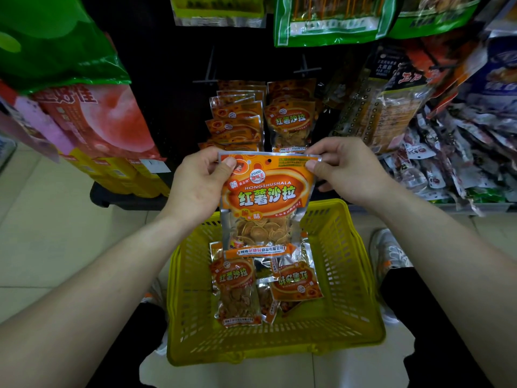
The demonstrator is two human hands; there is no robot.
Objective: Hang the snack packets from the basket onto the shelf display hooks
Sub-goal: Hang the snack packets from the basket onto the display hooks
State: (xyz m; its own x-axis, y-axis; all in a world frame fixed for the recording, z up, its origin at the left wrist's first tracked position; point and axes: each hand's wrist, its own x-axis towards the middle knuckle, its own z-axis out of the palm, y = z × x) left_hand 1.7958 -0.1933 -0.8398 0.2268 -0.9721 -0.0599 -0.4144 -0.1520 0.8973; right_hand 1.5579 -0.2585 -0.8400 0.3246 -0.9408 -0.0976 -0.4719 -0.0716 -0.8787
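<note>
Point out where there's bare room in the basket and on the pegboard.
Basket: bare floor right of the loose packets and along the near wall. Pegboard: bare panel left of the left stack. Crowded: the left stack, the bags at right.

Orange snack packet (265,203) upright, top corners pinched between left hand (195,186) and right hand (347,172), above yellow basket (349,275).

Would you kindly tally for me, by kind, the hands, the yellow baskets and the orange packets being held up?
hands: 2, the left hand and the right hand
yellow basket: 1
orange packet held up: 1
total: 4
</note>
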